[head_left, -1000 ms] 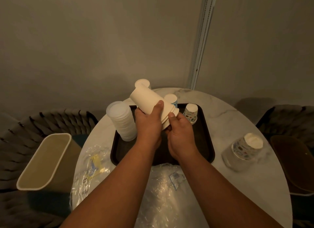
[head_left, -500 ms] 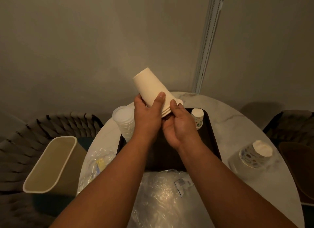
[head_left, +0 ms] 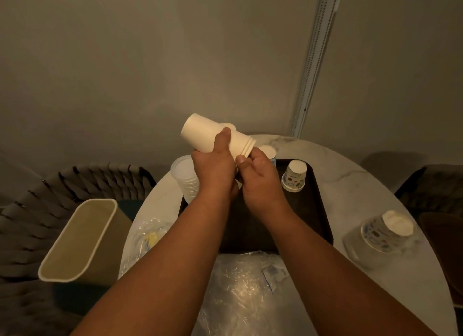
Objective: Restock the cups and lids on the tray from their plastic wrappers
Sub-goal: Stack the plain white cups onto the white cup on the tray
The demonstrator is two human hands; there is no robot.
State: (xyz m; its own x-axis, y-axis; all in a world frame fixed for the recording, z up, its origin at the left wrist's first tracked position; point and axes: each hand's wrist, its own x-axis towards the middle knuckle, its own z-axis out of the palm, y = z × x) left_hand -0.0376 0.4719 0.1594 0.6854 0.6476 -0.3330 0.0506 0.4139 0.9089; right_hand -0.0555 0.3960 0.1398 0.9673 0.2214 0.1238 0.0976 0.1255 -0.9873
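Frame centre: left hand (head_left: 213,165) wraps a tilted stack of white cups (head_left: 213,137); right hand (head_left: 258,175) pinches its rim end. Both hide much of the dark tray (head_left: 315,205). Wrapper (head_left: 245,293) label at bottom centre unreadable.

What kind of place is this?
Probably a café or lounge seating corner: a round marble-look table, woven chairs around it, and a dark serving tray holding paper cups.

I see a dim, warm-toned room, glare on the plastic wrapper (head_left: 246,293), dark corners, wide-angle bending at edges.
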